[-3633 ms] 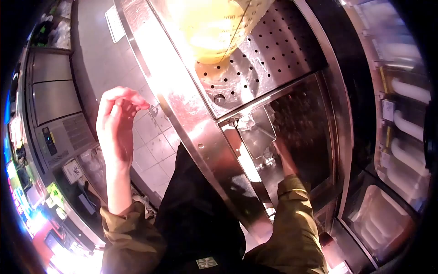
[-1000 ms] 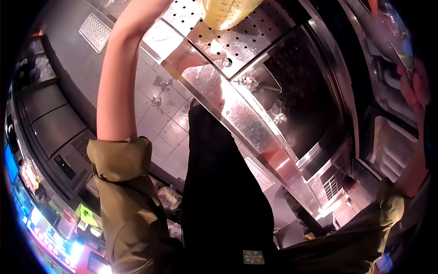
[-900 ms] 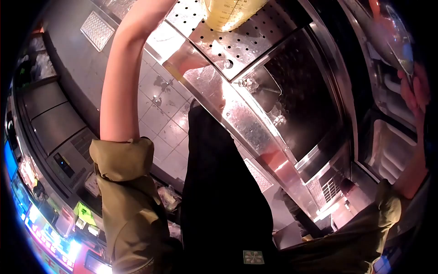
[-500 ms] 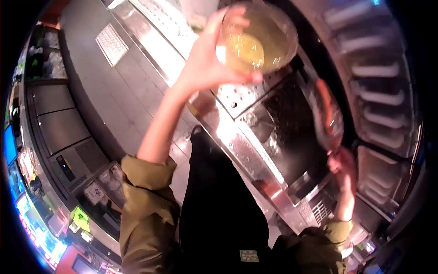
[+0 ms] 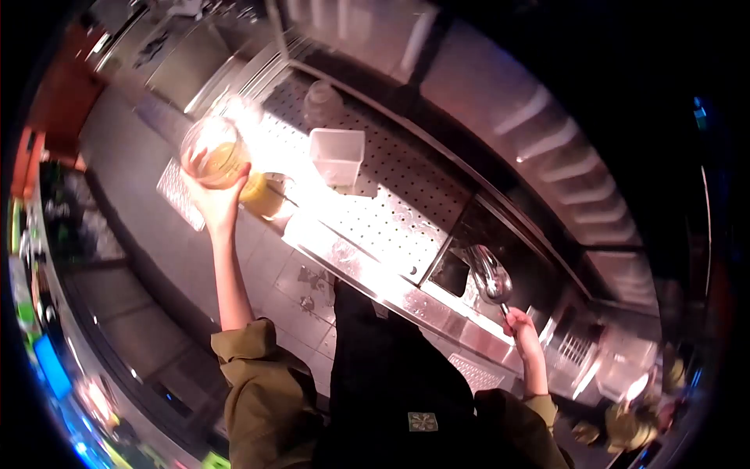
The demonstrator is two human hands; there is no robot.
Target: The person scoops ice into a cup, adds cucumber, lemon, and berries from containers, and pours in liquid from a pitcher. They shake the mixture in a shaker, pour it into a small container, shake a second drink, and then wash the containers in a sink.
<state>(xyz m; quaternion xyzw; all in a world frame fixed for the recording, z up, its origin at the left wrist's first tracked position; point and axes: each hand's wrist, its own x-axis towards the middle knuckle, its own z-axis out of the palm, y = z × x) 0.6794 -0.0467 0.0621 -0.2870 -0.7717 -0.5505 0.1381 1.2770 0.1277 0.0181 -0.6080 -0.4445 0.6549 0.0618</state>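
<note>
My left hand [image 5: 219, 199] is wrapped round a clear cup [image 5: 215, 152] with something yellow in it, held up at the left over the counter's front edge. Just beside that hand is a yellow object [image 5: 262, 191], partly washed out by glare. At the right, my right hand [image 5: 519, 321] grips the handle of a shiny metal scoop [image 5: 491, 273]. The scoop's bowl is over the dark opening of a metal bin [image 5: 508, 242] set in the counter.
A clear square container [image 5: 337, 156] and a clear round jar [image 5: 322, 103] stand on the perforated metal counter [image 5: 406, 191]. A row of pale shapes [image 5: 547, 117] lines the back. Cabinets [image 5: 117, 313] run along the left, across a tiled floor [image 5: 148, 211].
The view has turned and shifted. The cup in my left hand is now farther left and away from the bin. My right hand still holds the scoop, now lower in view and sharper.
</note>
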